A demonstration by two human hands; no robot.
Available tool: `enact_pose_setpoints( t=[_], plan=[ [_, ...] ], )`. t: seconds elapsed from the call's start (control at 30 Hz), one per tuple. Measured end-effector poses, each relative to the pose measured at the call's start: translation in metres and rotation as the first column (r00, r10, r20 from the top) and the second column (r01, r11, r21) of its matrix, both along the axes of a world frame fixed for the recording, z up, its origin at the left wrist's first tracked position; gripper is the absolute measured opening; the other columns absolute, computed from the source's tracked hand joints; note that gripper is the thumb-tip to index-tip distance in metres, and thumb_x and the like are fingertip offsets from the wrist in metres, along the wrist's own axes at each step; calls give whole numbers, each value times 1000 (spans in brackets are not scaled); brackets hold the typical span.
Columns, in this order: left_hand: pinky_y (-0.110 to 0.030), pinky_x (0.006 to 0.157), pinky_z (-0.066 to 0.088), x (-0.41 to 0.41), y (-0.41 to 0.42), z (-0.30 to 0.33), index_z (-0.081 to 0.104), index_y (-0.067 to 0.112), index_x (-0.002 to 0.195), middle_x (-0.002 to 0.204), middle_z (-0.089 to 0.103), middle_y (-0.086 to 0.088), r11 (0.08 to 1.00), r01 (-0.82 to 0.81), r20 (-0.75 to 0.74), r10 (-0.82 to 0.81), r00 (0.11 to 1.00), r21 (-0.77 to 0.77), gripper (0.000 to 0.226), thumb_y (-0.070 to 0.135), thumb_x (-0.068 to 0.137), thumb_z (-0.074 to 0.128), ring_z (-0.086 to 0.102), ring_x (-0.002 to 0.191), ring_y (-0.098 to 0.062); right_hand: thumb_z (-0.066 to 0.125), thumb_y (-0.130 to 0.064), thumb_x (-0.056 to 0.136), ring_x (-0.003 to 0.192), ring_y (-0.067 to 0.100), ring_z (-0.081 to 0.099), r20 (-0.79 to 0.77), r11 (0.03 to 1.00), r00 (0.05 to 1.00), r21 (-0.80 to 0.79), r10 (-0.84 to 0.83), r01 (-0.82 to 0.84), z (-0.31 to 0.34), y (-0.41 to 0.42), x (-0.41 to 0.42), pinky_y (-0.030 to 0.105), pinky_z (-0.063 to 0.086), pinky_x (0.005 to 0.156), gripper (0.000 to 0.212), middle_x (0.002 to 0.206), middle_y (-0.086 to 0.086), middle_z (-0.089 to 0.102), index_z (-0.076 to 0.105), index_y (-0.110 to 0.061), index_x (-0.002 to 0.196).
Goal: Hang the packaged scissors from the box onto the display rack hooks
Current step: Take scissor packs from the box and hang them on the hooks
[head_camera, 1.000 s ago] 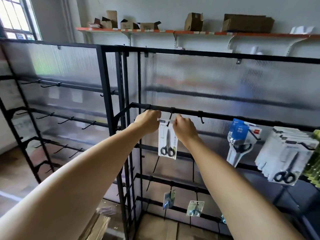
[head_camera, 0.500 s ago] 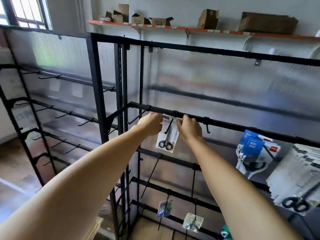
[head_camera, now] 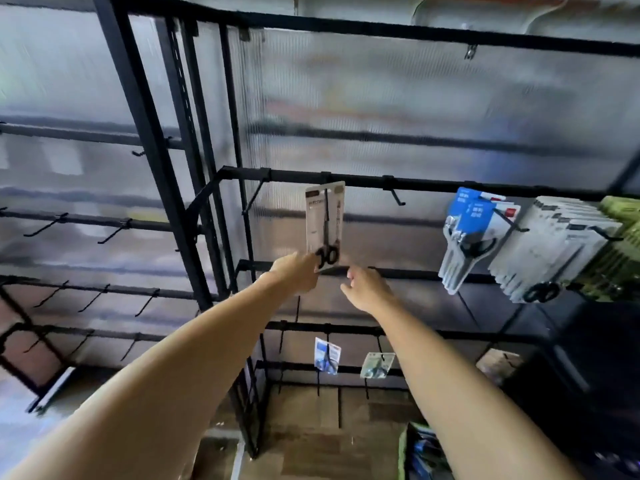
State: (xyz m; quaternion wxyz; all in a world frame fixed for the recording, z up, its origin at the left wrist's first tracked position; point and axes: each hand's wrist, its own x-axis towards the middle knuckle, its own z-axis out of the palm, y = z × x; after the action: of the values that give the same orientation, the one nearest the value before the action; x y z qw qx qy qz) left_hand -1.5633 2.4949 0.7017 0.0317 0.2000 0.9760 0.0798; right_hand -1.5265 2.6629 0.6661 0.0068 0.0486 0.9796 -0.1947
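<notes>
Already hung on a display rack hook [head_camera: 325, 202], the scissors pack [head_camera: 324, 226] is touched at its lower corner by the left hand [head_camera: 298, 274], the right hand [head_camera: 364, 287] loosely spread, and could be dislodged by a careless withdrawal.

Backdrop: ribbed translucent panels [head_camera: 398, 98] behind and beside the black metal frame [head_camera: 145, 133], lit evenly from behind, blurred shapes showing through. Floor [head_camera: 311, 420]: brown wood-look planks, visible at the bottom edge. A pale wall strip with a white bracket [head_camera: 426, 12] runs along the top edge. Dark unit [head_camera: 588, 375] in the lower right corner, detail unclear. Picture motion-blurred overall.
</notes>
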Motion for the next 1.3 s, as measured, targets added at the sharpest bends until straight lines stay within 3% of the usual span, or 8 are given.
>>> enact_pose_setpoints(
  t=[0.13,0.3,0.53,0.73,0.9,1.07,1.2,1.3],
  plan=[
    [-33,76,52,25,24,-37,59,19,120,119,62,-6,979,182,51,-178,983,-87,28,19,92,54,62,104,-28,56,-29,96,106,29,58,61,988,987,-34,-148,150,-33,15,54,32,45,79,31,120,11,59,53,-11,121],
    [-29,65,44,72,82,-81,62,23,116,117,64,-4,932,352,116,-341,933,-84,29,15,91,50,64,100,-27,62,-30,92,108,32,58,129,941,937,-57,-325,334,-72,51,134,36,48,85,31,115,13,61,54,-9,113],
    [-36,81,50,132,170,-130,59,19,118,123,61,-7,818,562,212,-531,820,-126,29,20,90,51,60,112,-31,64,-36,90,113,34,58,220,867,860,-101,-459,489,-132,111,221,39,46,91,42,119,16,61,56,-6,117],
    [-38,88,52,171,251,-194,60,21,119,121,61,-5,761,635,324,-572,754,-135,27,28,94,51,60,112,-30,64,-37,89,106,35,62,332,793,784,-144,-525,592,-203,173,278,40,49,82,36,111,18,65,57,-8,109],
    [-39,85,51,198,317,-247,58,17,120,117,62,-10,692,692,424,-574,701,-207,31,18,90,51,60,109,-33,64,-37,89,112,34,59,410,707,719,-216,-561,674,-259,220,309,38,47,86,42,118,17,63,55,-10,120],
    [-39,84,52,212,362,-291,56,19,118,123,60,-6,642,717,454,-571,683,-272,30,21,89,46,58,112,-31,58,-38,92,117,34,56,526,666,665,-226,-531,711,-306,256,331,41,48,93,51,124,15,58,45,-11,134],
    [-42,89,50,215,391,-316,53,21,125,125,57,-6,580,753,496,-577,649,-310,34,22,91,48,54,118,-30,57,-36,93,116,31,55,586,606,602,-223,-542,763,-334,277,340,39,47,91,45,125,14,57,48,-10,128],
    [-37,87,47,211,412,-339,54,22,118,123,59,-2,540,785,537,-584,609,-304,28,26,90,50,55,117,-28,60,-34,93,117,30,56,624,523,533,-223,-572,822,-357,290,340,38,49,92,47,128,14,56,47,-10,131]
  ],
)
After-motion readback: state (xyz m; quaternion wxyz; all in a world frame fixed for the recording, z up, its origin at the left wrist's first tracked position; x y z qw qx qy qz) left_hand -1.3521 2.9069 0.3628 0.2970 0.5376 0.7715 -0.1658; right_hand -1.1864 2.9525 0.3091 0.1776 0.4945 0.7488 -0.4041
